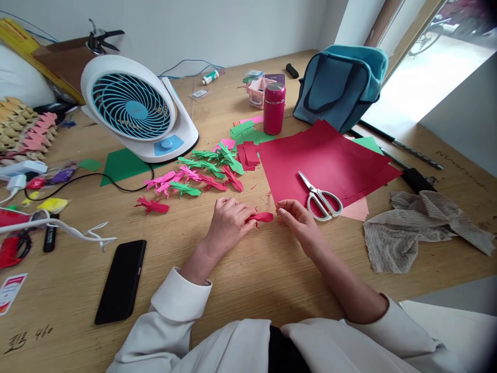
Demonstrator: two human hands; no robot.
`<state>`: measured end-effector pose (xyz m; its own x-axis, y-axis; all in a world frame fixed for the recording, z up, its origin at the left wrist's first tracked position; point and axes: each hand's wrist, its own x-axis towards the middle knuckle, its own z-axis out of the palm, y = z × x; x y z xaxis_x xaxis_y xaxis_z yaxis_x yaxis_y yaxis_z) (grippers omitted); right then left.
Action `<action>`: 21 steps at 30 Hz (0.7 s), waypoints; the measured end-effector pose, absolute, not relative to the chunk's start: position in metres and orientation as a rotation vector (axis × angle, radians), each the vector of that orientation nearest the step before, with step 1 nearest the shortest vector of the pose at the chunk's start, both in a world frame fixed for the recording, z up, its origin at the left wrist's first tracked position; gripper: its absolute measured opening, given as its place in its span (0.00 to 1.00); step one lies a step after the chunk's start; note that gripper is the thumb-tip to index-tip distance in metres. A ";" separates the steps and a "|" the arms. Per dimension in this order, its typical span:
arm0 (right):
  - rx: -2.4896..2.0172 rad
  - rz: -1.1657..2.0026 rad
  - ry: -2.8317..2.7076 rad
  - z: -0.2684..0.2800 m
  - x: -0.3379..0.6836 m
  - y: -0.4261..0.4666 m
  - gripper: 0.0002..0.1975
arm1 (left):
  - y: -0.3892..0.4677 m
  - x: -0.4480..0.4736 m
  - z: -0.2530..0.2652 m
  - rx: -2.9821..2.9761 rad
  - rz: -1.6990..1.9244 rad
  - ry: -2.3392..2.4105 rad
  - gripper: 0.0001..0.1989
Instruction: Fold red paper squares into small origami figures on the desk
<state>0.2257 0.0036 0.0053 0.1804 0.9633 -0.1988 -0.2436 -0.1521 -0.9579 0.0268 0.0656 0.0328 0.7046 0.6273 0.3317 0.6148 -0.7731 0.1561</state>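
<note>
My left hand (229,220) is closed on a small red folded-paper figure (265,217) with thin cut legs, low over the table. Its pointed end sticks out to the right. Just beyond that end is my right hand (297,220), thumb and fingertips drawn together; whatever they may hold is too small to make out. Several finished paper figures (209,166) in green, pink and red lie in a loose group beyond my left hand. White-handled scissors (324,201) rest on large red paper sheets (310,155) to the right, blades pointing away from me.
A white fan (135,109) stands back left, a black phone (121,282) front left. Behind the figures are a red flask (274,109) and a blue bag (341,88). A crumpled grey cloth (407,233) lies right. A white cable (77,230) reaches in from the left.
</note>
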 end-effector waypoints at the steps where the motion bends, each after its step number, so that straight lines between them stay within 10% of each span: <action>1: -1.264 1.261 -0.844 0.005 0.226 0.003 0.19 | 0.067 0.026 0.031 2.871 0.559 1.042 0.04; 21: -1.445 0.465 -1.795 -0.011 0.218 0.003 0.13 | 0.070 0.000 0.026 2.605 0.586 1.153 0.09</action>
